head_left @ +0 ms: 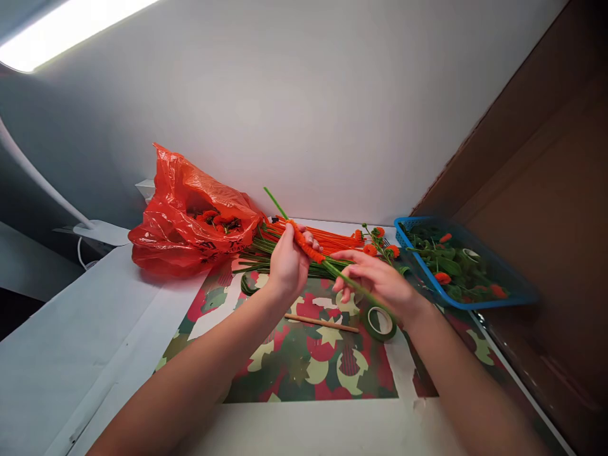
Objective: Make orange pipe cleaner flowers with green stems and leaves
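My left hand (291, 261) is closed around a green pipe cleaner (274, 202) with a fuzzy orange pipe cleaner (306, 245) coiled round its middle. The green ends stick out at the upper left and lower right. Close to the lower end is my right hand (375, 282), its fingers apart and slightly bent, with the blurred green end running past it. Below them a thin wooden stick (322, 323) and a roll of dark green tape (380, 322) lie on the patterned mat (304, 373).
A red plastic bag (166, 218) holding orange flowers stands at the back left. Behind my hands lie straight orange pipe cleaners (332, 235) and green ones (256, 256). Finished orange flowers (370, 249) lie beside a blue basket (427, 275) of leaves and flowers. A lamp (71, 28) hangs upper left.
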Available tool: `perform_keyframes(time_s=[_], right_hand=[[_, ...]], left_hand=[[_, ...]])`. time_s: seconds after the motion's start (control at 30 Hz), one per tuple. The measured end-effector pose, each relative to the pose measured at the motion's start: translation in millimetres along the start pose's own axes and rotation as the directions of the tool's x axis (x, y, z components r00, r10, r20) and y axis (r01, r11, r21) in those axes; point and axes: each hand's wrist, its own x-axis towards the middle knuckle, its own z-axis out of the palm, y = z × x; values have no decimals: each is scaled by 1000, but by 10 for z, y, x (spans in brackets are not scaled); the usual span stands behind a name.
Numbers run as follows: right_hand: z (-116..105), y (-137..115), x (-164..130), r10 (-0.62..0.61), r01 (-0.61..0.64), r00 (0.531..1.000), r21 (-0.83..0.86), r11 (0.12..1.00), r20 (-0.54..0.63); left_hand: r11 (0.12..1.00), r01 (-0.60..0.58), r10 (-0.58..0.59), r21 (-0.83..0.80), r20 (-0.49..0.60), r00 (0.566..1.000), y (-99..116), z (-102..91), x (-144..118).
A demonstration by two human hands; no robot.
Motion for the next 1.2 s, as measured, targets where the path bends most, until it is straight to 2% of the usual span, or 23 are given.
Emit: perform_keyframes(time_s=[0.1, 0.2, 0.27, 0.37, 0.4, 0.47, 0.5, 0.57, 0.6, 0.63, 0.67, 0.7, 0.77, 0.8, 0.83, 0.87, 0.9, 0.97, 1.03, 1.1, 1.2], right_hand=[[-134, -37, 11, -149, 157, 984, 78, 985, -95], [-192, -12, 68, -276, 313, 918, 94, 945, -284], [-208, 17, 116, -314, 370, 869, 81, 926, -384], [-228, 53, 159, -363, 406, 796, -17, 914, -484], [-232, 60, 160, -402, 415, 761, -96, 905, -510], [-226, 63, 138, -553, 437, 643, -339, 833, -530], [-214, 56, 117, -655, 435, 571, -494, 753, -495], [-174, 27, 65, -835, 394, 456, -772, 499, -307], [-150, 6, 39, -874, 360, 452, -860, 362, -178], [-128, -16, 15, -879, 336, 472, -908, 252, -69], [-110, -36, -4, -859, 311, 511, -932, 187, -3], [-100, -52, -18, -819, 280, 574, -946, 164, 28], [-105, -62, -28, -697, 214, 717, -953, 215, 3], [-118, -55, -24, -631, 180, 775, -945, 272, -34], [-135, -42, -14, -583, 154, 808, -928, 339, -79], [-153, -23, 1, -558, 138, 819, -898, 417, -133], [-168, 1, 21, -549, 132, 812, -854, 503, -198], [-182, 53, 69, -548, 154, 762, -726, 671, -345], [-170, 106, 121, -524, 206, 716, -577, 790, -461], [-139, 154, 166, -504, 270, 681, -457, 847, -531], [-77, 210, 206, -480, 344, 637, -335, 877, -604]], left_hand=[[980, -41, 49, 195, -36, 998, 26, -87, 110], [891, -25, 30, 453, -3, 1000, 4, -180, 176], [778, -61, -1, 626, 99, 995, -15, -231, 193], [502, -206, -108, 840, 297, 949, -18, -268, 177], [401, -267, -154, 877, 352, 923, -11, -266, 159], [231, -384, -256, 894, 437, 862, 12, -240, 104], [168, -435, -307, 885, 466, 830, 24, -219, 69], [91, -524, -418, 847, 510, 752, 45, -173, -8], [56, -561, -468, 826, 518, 716, 50, -153, -46], [22, -591, -505, 806, 520, 689, 52, -137, -81], [-14, -615, -528, 788, 517, 674, 51, -126, -110], [-50, -633, -537, 773, 514, 669, 47, -120, -132], [-101, -644, -518, 759, 512, 685, 38, -118, -148], [-100, -633, -488, 768, 516, 704, 34, -120, -142], [-75, -611, -439, 788, 524, 730, 30, -125, -128], [-23, -581, -370, 814, 533, 761, 25, -131, -107], [60, -544, -282, 837, 537, 795, 18, -139, -84], [287, -463, -67, 839, 499, 864, -12, -157, -37], [509, -387, 111, 769, 387, 915, -69, -178, -8], [644, -313, 151, 698, 285, 946, -149, -201, -7], [691, -205, 54, 693, 233, 971, -272, -233, -39]])
